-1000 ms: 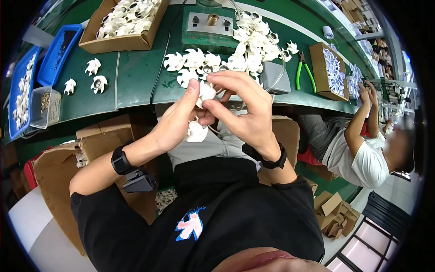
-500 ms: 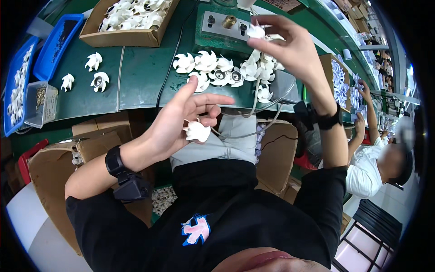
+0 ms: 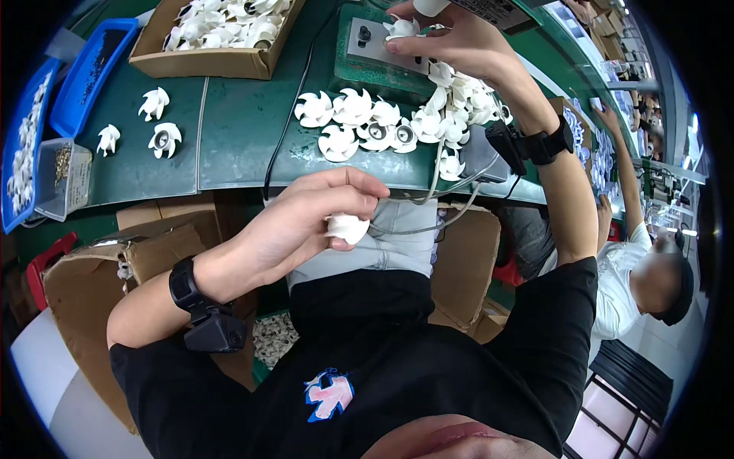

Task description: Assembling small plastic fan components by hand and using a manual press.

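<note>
Near the table's front edge, over my lap, my left hand [image 3: 317, 210] is closed around a white plastic impeller [image 3: 347, 229]. My right hand [image 3: 459, 38] grips another white impeller [image 3: 401, 28] at the metal plate [image 3: 368, 42] on top of a green press base [image 3: 367, 76]. That impeller sits where the plate's brass fitting is now hidden; whether it rests on the fitting I cannot tell. Several white impellers [image 3: 353, 107] lie on the green table in front of the base, and a heap of them [image 3: 459, 103] is beside it on the right.
A cardboard box [image 3: 202, 64] of impellers stands at the back left. Blue trays [image 3: 92, 76] and a clear tub [image 3: 74, 180] of small parts are at far left. A black cable [image 3: 293, 126] and grey hoses [image 3: 432, 180] cross the table. A co-worker [image 3: 623, 275] sits at right.
My right hand has carried its impeller left and away from me, onto the plate's fitting. My left fingers have curled in around their impeller.
</note>
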Demonstrator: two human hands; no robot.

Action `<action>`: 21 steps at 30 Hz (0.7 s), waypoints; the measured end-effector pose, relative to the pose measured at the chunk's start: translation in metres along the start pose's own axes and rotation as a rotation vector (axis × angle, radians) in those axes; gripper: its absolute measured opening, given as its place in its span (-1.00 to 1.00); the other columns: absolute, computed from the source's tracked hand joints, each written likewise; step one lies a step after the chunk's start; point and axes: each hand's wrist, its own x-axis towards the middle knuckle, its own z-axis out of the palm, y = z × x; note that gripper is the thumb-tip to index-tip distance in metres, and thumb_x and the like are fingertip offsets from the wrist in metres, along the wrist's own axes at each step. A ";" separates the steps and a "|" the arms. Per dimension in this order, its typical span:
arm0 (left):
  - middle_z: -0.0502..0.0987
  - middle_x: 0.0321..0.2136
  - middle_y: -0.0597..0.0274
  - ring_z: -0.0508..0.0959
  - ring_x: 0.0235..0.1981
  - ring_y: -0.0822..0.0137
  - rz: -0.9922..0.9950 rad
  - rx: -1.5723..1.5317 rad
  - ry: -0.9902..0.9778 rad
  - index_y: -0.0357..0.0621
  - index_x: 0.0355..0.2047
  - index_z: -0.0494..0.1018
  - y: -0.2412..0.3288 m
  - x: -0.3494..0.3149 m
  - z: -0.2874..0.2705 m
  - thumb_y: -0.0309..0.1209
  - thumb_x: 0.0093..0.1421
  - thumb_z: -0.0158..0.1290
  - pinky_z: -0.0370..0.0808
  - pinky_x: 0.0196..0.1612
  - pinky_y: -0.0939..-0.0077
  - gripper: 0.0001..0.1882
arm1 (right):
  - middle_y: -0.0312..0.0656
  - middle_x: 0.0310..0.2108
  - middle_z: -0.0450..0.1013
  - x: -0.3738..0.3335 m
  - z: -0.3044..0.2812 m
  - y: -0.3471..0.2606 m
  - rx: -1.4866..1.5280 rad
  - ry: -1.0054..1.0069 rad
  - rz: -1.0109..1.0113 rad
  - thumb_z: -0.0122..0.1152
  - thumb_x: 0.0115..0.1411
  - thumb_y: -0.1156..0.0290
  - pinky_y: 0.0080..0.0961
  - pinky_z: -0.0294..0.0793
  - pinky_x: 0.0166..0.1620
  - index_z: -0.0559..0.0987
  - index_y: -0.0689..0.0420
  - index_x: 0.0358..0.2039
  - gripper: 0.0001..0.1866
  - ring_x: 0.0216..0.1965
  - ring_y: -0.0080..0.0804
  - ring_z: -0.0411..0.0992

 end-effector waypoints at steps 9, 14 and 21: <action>0.47 0.07 0.16 0.50 0.17 0.34 0.123 0.042 -0.044 -0.15 0.01 0.41 -0.010 0.002 -0.004 -0.72 0.09 -0.03 0.46 -0.05 0.57 -0.55 | 0.00 0.11 0.50 -0.033 0.002 0.001 0.115 0.231 -0.125 0.53 0.17 0.00 -0.33 0.54 0.03 0.48 0.30 0.19 -0.23 0.08 -0.24 0.47; 0.50 0.05 0.16 0.49 0.20 0.35 0.068 0.143 -0.057 -0.14 -0.02 0.40 -0.009 0.001 -0.011 -0.68 0.10 -0.03 0.47 -0.06 0.56 -0.59 | 0.04 -0.01 0.45 -0.112 -0.001 0.051 -0.296 0.655 -0.274 0.24 0.32 0.38 -0.30 0.44 0.05 0.50 0.27 0.09 -0.62 -0.01 -0.15 0.46; 0.50 0.02 0.16 0.49 0.15 0.41 0.041 0.206 -0.076 -0.17 -0.03 0.40 -0.002 0.009 -0.003 -0.63 0.07 0.03 0.48 -0.10 0.58 -0.60 | 0.17 0.13 0.35 -0.122 0.048 0.084 -0.411 0.559 -0.371 0.18 0.26 0.37 -0.03 0.32 0.21 0.48 0.24 0.14 -0.56 0.10 0.16 0.35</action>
